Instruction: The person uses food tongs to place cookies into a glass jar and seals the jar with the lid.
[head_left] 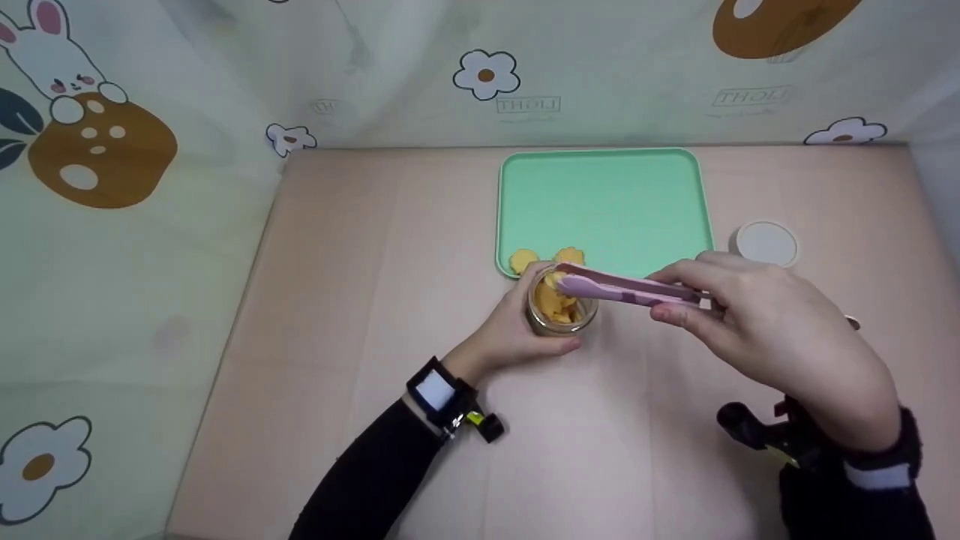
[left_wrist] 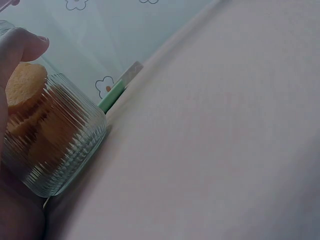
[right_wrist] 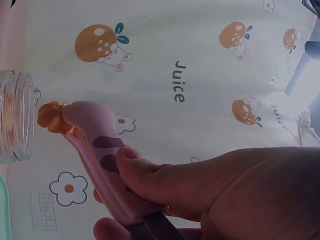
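Note:
My left hand grips a ribbed glass jar with several yellow-brown cookies inside. In the head view the jar's open mouth faces up, just in front of the tray. My right hand holds pink tongs between thumb and fingers, their tips over the jar mouth. The right wrist view shows a flower-shaped cookie pinched in the tong tips, just outside the jar rim. Two cookies lie at the near left edge of the green tray.
A round white lid lies on the table right of the tray. A patterned cloth with flowers and rabbits stands behind and at the left of the pinkish table. A small object shows partly beyond the right hand.

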